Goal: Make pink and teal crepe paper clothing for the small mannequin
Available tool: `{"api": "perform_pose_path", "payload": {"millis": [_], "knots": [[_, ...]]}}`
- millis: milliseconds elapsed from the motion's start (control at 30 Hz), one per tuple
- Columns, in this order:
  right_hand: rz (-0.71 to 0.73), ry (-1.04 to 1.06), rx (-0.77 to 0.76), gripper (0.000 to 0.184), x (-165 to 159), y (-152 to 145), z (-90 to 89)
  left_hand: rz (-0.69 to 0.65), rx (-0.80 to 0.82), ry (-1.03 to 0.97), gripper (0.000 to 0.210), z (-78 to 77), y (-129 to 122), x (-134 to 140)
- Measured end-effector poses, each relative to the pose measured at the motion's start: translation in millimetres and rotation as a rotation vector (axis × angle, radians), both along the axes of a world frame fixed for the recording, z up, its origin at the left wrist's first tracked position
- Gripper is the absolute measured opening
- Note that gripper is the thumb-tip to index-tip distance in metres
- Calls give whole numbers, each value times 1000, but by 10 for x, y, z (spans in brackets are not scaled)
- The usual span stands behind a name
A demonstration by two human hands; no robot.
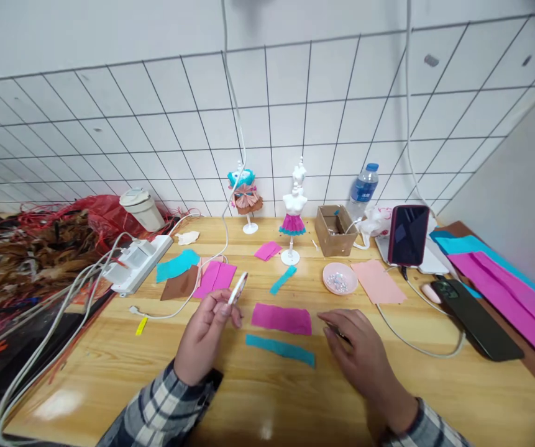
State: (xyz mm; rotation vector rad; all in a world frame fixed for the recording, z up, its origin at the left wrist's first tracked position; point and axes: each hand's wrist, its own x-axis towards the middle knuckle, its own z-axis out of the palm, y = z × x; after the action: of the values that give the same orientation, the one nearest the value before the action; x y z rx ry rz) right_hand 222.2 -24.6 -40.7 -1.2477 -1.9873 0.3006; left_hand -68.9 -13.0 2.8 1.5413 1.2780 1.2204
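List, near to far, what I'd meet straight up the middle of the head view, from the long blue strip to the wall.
Long blue strip, wide pink strip, short blue strip, mannequin in a pink skirt, tiled wall.

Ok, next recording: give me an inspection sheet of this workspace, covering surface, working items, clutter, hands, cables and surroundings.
Surface: wooden tabletop, light grain, glare at lower left.
Working items: magenta strip and teal strip lying apart between the hands; white mannequin wearing a magenta-and-teal skirt.
Clutter: pink dish of small shiny pieces, cardboard box, flat dark phone, bottle.
Hands: left hand holds a white pen-like object; right hand holds a thin tool, type unclear.
Cables: white power strip at left with several leads; one cable end lies loose on the table.
Surroundings: white tiled wall behind; feather-like heap at left.
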Motion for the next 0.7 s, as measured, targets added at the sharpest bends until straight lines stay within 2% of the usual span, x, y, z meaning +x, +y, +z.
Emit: {"api": "perform_pose_path", "payload": {"millis": [133, 233, 333, 533, 633, 700], "knots": [[177, 137, 37, 32, -454, 41, 500, -43, 8, 13, 18, 89, -196, 209], [229, 230, 45, 33, -748, 97, 722, -18, 45, 105, 16, 119, -286, 283], [177, 305, 48, 28, -920, 147, 761, 15, 129, 270, 14, 154, -353, 302], [106, 309, 30, 16, -980, 143, 675, 108, 201, 446, 16, 159, -412, 329], [90, 335, -27, 7, -986, 134, 641, 148, 247, 550, 16, 132, -393, 365], [87, 359, -108, 8, -992, 147, 627, 177, 309, 616, 16, 124, -369, 382]]}}
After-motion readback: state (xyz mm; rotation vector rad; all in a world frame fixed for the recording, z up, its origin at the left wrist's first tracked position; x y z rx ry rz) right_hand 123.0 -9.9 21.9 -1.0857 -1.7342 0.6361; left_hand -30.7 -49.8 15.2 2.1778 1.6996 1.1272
